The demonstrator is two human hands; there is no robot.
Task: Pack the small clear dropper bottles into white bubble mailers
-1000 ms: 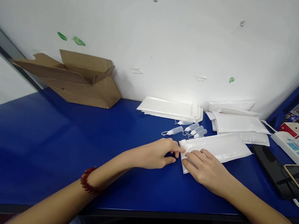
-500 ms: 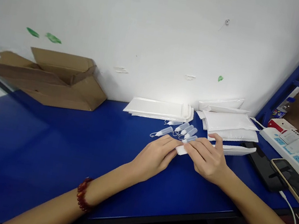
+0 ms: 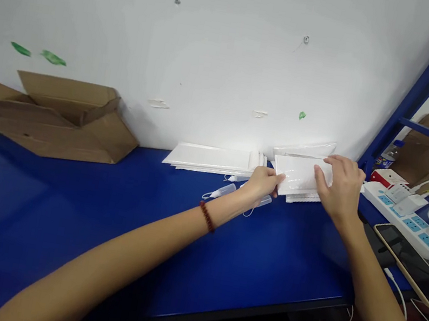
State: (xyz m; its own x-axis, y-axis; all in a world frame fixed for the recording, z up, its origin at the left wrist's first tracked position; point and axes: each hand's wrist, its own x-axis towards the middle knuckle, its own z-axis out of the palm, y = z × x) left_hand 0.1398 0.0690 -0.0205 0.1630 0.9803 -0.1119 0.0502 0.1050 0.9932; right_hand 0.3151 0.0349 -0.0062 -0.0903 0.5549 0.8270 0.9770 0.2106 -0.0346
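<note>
My left hand [image 3: 263, 184] pinches the near left corner of a white padded envelope [image 3: 298, 174], thumb on top. Over the right end of that envelope is my right hand [image 3: 342, 188], its thumb and fingers apart and seeming to touch the top. The envelope lies over a pile of similar white envelopes [image 3: 302, 198]. Small translucent squeeze bottles [image 3: 226, 190] with looped cap straps lie on the blue table, partly hidden behind my left hand and wrist.
Flat white envelopes [image 3: 211, 155] are stacked against the wall. An open cardboard box [image 3: 92, 129] stands at the left. To the right are a white power strip [image 3: 406, 220] with chargers and cables, a phone [image 3: 411, 264] and a blue metal frame [image 3: 409, 100].
Both hands have moved away from the table's middle to the envelope pile on the right, with a white envelope now under them. The view has shifted slightly right.
</note>
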